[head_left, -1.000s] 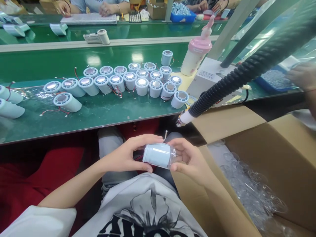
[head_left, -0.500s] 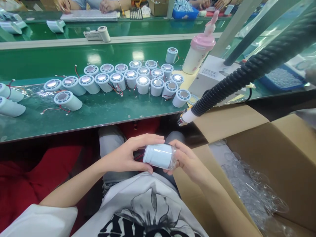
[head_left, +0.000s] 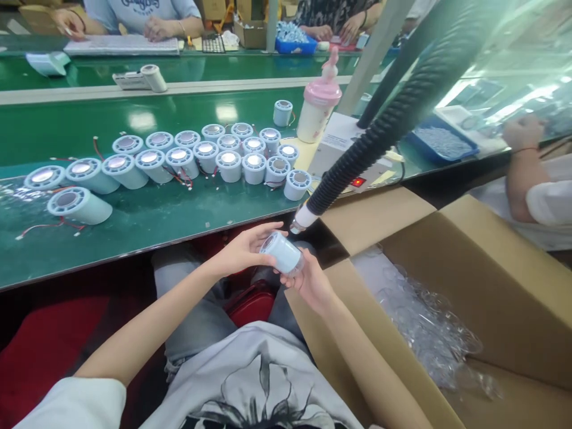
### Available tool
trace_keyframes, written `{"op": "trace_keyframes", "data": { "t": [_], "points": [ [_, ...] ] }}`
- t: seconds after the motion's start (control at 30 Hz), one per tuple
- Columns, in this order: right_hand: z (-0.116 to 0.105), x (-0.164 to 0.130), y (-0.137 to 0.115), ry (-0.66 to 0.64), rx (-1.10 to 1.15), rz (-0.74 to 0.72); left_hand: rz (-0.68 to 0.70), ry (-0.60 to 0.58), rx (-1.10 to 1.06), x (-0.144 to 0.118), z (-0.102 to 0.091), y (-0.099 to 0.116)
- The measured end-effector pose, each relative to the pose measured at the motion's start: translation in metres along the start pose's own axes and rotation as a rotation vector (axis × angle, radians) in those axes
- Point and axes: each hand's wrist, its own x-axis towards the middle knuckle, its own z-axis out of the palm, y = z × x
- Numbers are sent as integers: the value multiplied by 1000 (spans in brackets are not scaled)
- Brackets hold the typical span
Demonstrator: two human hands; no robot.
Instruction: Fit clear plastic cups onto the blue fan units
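A light-blue cylinder (head_left: 283, 253) with a clear plastic cover over its lower right end is held between my two hands, below the nozzle (head_left: 295, 226) of a black hose. My left hand (head_left: 243, 250) is closed around its upper left end, thumb in front and fingers behind. Fingers of my right hand (head_left: 310, 283) wrap the covered end from below. The cylinder tilts, its ringed end facing up and left. Similar cylinders (head_left: 230, 167), with round grey discs in their ends and thin red and black wires, stand or lean on the green bench (head_left: 179, 208).
An open cardboard box (head_left: 487, 292) with clear plastic covers (head_left: 429, 322) stands at my right. The black ribbed hose (head_left: 357, 161) slants down from a white machine (head_left: 335, 149). A pink-lidded bottle (head_left: 319, 104) stands behind it. Co-workers' hands (head_left: 161, 28) show across the bench.
My hands and the cylinder have risen toward the hose nozzle, and the cylinder has tilted so its ringed end points up-left. The view has swung right, showing a co-worker's arm and the machine's red switch.
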Motion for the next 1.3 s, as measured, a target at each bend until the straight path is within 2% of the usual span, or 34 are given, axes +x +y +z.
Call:
{"op": "trace_keyframes", "data": {
  "t": [0.17, 0.33, 0.6, 0.87, 1.07, 1.17, 1.23, 1.3],
  "points": [
    [-15, 22, -3, 73, 149, 14, -29, 33, 87, 33, -1, -2],
    [-14, 31, -4, 54, 193, 11, -62, 23, 140, 36, -3, 8],
    [3, 21, -12, -8, 147, 88, -57, 54, 196, 18, -6, 15],
    [16, -4, -22, -1, -65, 252, -24, -65, 248, -17, 7, 23],
    [27, -23, -29, -92, -123, 414, 1, -86, 468, -38, 14, 34],
    [29, -29, -27, -136, -168, 476, 0, -84, 496, -46, 19, 41],
    [26, -33, -23, -161, -229, 431, -52, -56, 439, -52, 22, 44],
    [23, -37, -19, -159, -313, 239, -101, -4, 351, -57, 26, 46]
  ]
}}
